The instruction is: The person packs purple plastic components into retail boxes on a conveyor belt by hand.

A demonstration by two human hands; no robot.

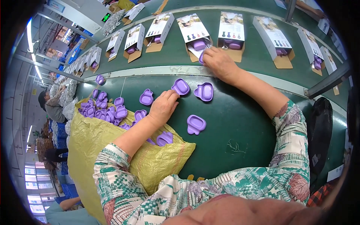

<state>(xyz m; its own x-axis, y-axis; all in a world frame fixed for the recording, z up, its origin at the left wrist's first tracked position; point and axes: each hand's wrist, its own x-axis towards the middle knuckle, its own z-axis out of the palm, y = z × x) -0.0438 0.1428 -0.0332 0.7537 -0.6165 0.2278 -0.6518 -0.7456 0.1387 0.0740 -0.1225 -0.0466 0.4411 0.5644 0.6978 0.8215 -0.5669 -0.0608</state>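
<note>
My right hand [221, 64] reaches over the metal rail and pinches a small purple plastic tray [201, 58] at the open end of a white printed box [192, 28]. Inside that box's mouth lie a purple rounded piece [199, 45] and a white cord. Over the green tabletop, my left hand [164, 107] has its fingertips closed on the lower edge of another purple plastic tray [180, 87]. Similar shallow trays lie around it: one to the left [146, 97], one to the right [204, 92] and one nearer me [196, 124].
A yellow woven sack [90, 146] heaped with purple trays [108, 112] lies under my left forearm. Several open boxes [231, 30] line the green belt beyond the metal rail [150, 70]. A black mesh item [320, 135] is at the right. Another person [54, 103] sits at far left.
</note>
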